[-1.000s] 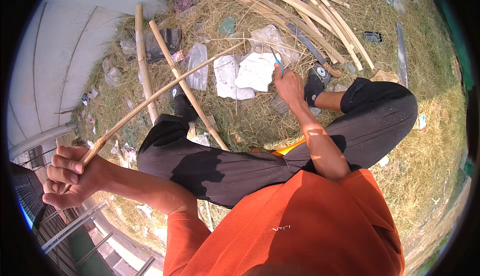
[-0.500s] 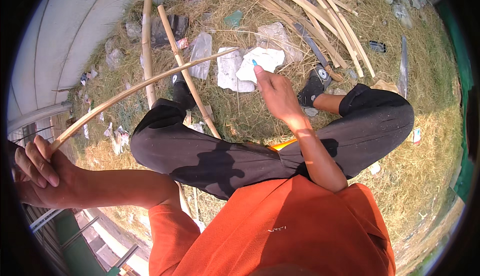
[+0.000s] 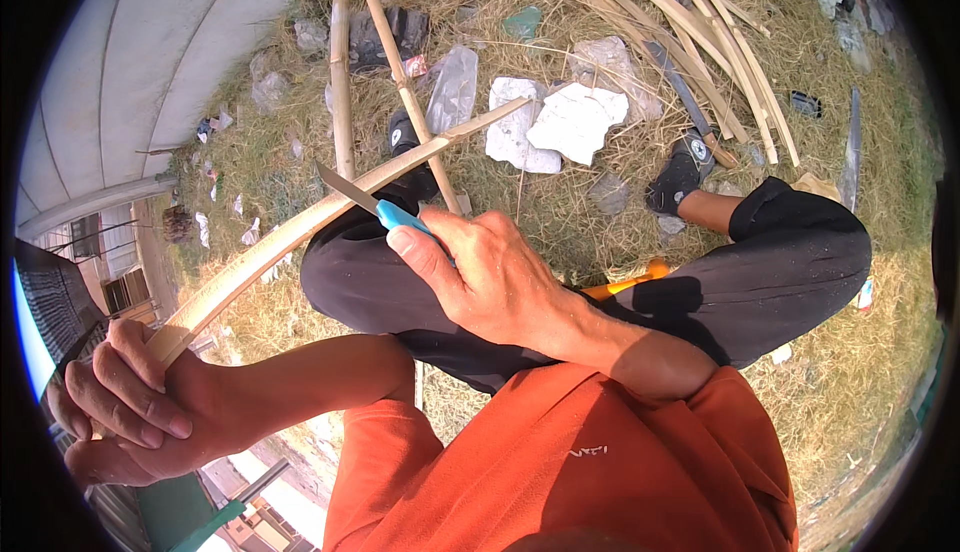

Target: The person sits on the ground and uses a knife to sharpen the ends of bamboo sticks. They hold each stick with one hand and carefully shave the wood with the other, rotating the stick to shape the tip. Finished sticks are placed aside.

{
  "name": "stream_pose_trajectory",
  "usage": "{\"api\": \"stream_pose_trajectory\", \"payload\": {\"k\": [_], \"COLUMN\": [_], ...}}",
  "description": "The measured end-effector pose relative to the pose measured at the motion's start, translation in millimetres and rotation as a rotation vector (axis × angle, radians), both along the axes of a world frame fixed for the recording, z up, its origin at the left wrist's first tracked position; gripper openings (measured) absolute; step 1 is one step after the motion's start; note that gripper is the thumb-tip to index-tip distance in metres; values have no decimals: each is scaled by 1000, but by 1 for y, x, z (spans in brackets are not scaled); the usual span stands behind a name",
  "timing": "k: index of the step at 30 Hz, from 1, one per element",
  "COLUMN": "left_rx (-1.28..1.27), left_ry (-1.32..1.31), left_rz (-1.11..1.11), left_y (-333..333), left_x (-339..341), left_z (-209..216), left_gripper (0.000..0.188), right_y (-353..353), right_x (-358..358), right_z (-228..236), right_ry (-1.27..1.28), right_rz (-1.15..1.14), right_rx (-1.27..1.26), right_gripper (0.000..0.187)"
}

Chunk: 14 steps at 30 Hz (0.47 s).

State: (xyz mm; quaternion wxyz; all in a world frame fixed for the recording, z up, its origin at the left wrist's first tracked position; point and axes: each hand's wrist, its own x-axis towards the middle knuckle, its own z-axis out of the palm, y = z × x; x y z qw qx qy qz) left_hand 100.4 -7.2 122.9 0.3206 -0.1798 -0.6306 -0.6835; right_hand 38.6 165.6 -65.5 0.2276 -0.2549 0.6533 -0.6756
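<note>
My left hand (image 3: 135,397) is closed round the near end of a long split bamboo strip (image 3: 270,236), which slants up and away to the right across my left shin. My right hand (image 3: 480,272) grips the blue handle of a knife (image 3: 385,210). Its blade points up and to the left and lies over the middle of the strip; whether it touches the wood I cannot tell. Beyond the strip's far end lie white flat stones (image 3: 578,124) between my feet. A round bamboo pole (image 3: 403,77) runs under the strip beside my left foot.
A second bamboo pole (image 3: 341,62) stands farther left, near a pale wall (image 3: 190,42). Several bamboo strips (image 3: 690,22) are heaped at the far right, beside a long dark blade (image 3: 680,92). Another blade (image 3: 851,152) lies at right. An orange-yellow handle (image 3: 625,280) shows by my right thigh.
My right hand has come back from the white stones toward me and left, bringing the knife blade over the strip. The view has shifted, and my left hand still holds the strip.
</note>
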Motion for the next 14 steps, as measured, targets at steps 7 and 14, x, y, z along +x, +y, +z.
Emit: {"api": "stream_pose_trajectory", "payload": {"k": [7,14], "left_rx": [51,-45], "left_ry": [29,33], "left_rz": [118,41], "left_y": [35,18], "left_x": [6,11], "left_z": [-11,-17], "left_gripper": [35,44], "right_y": [0,-2], "right_x": [27,15], "right_z": [42,-38], "right_ry": [59,21], "right_rz": [116,-130], "right_rx": [-122,103], "right_gripper": [34,42]}}
